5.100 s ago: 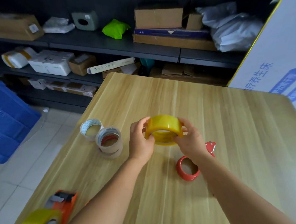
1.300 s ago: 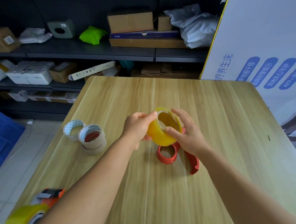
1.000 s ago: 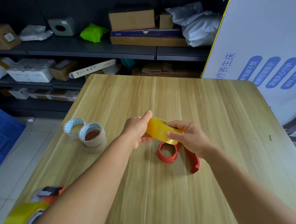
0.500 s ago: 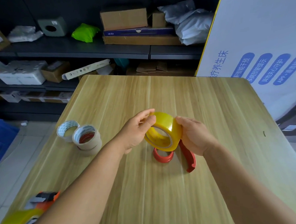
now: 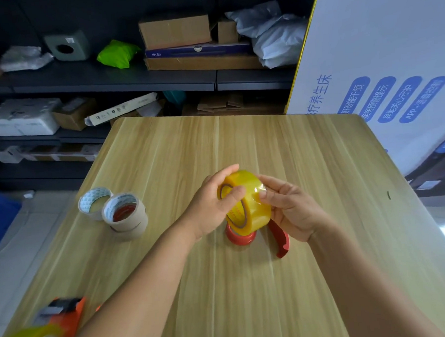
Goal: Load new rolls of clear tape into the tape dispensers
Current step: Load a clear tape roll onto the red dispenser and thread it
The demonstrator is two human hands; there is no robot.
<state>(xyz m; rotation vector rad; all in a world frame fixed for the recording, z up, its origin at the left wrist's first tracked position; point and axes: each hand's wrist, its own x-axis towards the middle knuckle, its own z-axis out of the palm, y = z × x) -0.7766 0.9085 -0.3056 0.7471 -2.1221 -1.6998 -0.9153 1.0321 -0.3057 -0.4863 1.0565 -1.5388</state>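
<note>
A yellowish clear tape roll (image 5: 252,208) is held on edge above the wooden table (image 5: 306,164). My left hand (image 5: 213,202) grips its left side, thumb across the core opening. My right hand (image 5: 290,206) holds the right side, fingertips pinching at the outer tape surface. Directly below lies an empty red tape dispenser (image 5: 248,238), its ring and curved handle partly hidden by the roll and my right hand.
Two used tape rolls (image 5: 123,212) stand left of my hands. An orange dispenser loaded with yellow tape (image 5: 44,329) sits at the near left corner. Shelves with boxes run behind the table; a large white printed box (image 5: 391,69) stands at the right.
The roll has been turned in my hands, from flat to on edge with its core facing left. My right fingertips now sit on its outer surface. The camera view shifted slightly.
</note>
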